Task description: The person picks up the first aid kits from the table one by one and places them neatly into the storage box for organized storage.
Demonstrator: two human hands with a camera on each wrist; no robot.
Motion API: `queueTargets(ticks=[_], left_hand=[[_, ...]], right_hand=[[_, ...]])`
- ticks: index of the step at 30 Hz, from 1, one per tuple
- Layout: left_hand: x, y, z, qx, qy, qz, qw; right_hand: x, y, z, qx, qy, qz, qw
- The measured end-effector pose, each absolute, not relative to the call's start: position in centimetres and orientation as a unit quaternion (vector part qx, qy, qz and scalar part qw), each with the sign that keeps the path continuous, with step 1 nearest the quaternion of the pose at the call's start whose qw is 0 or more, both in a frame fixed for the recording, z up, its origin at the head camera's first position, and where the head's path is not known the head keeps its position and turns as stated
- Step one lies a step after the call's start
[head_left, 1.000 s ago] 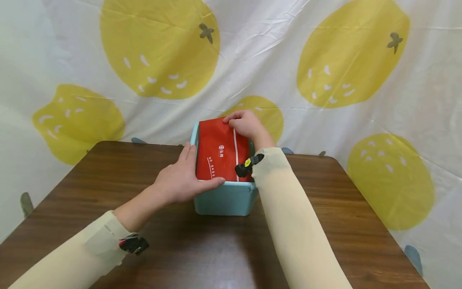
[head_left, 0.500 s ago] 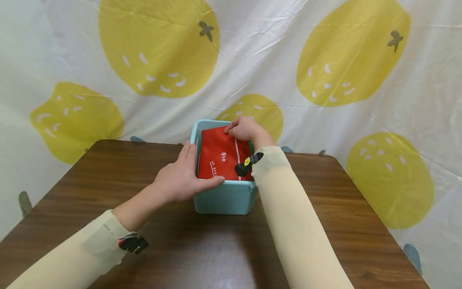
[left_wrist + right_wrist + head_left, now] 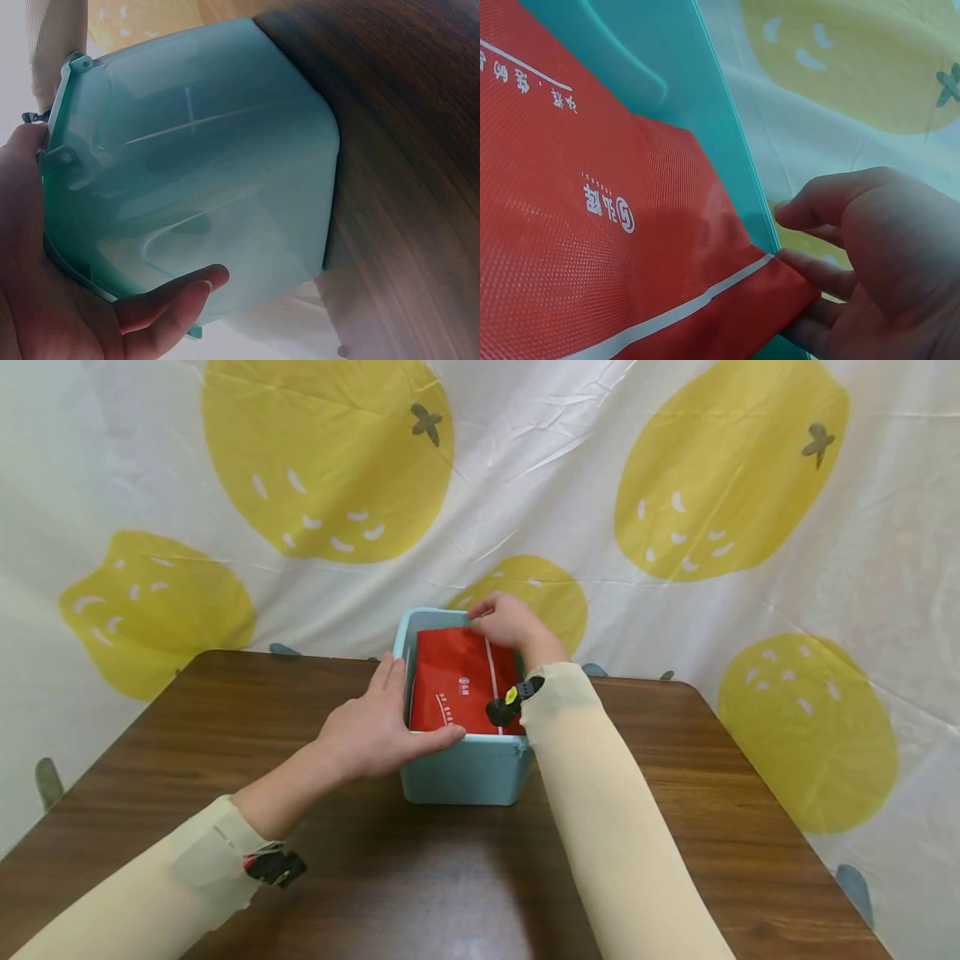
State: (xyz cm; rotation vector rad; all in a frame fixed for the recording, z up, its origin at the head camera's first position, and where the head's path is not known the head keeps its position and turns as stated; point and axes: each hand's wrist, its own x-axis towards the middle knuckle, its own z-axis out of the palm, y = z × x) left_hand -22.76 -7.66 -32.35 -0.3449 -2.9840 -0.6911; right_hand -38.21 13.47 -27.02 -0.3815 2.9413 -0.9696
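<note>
A light blue plastic box (image 3: 467, 772) stands on the table with its top uncovered. Inside it lies a red fabric bag (image 3: 456, 672) with white print and a white stripe. My left hand (image 3: 367, 731) spreads over the box's near left corner, thumb along the front rim and fingers straight against the left side. In the left wrist view its fingers (image 3: 172, 304) lie on the box's outer wall. At the far rim is my right hand (image 3: 510, 622), just above the bag's back edge. The right wrist view shows its fingers (image 3: 829, 277) at the bag's corner, thumb apart from the bag.
The brown wooden table (image 3: 360, 877) extends around the box. Behind it hangs a white curtain (image 3: 540, 485) printed with yellow fruit. Small black devices are strapped at both wrists, the right one (image 3: 513, 697) overlapping the bag in the head view.
The red bag has sunk lower into the box, baring the back rim. My right hand went down with it, then rose slightly from its back edge. The left hand stayed on the corner.
</note>
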Motion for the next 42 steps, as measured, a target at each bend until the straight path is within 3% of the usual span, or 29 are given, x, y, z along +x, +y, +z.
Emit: queueTargets(ticks=[8, 17, 32, 42], left_hand=[[-22.8, -7.7, -32.2, -0.112, -0.967, -0.228, 0.025], [-22.8, -7.6, -32.4, -0.109, -0.968, -0.224, 0.024], [-22.7, -7.6, -32.2, -0.111, -0.969, -0.219, 0.022], [-22.7, -8.3, -31.6, -0.154, -0.951, -0.268, 0.018]], right_hand=[[-38.4, 13.5, -27.0, -0.131, 0.948, -0.29, 0.002], [-38.4, 13.6, -27.1, -0.144, 0.953, -0.261, 0.06], [-38.3, 13.5, -26.6, -0.131, 0.928, -0.35, -0.015], [-37.7, 13.9, -23.9, -0.148, 0.845, -0.508, -0.08]])
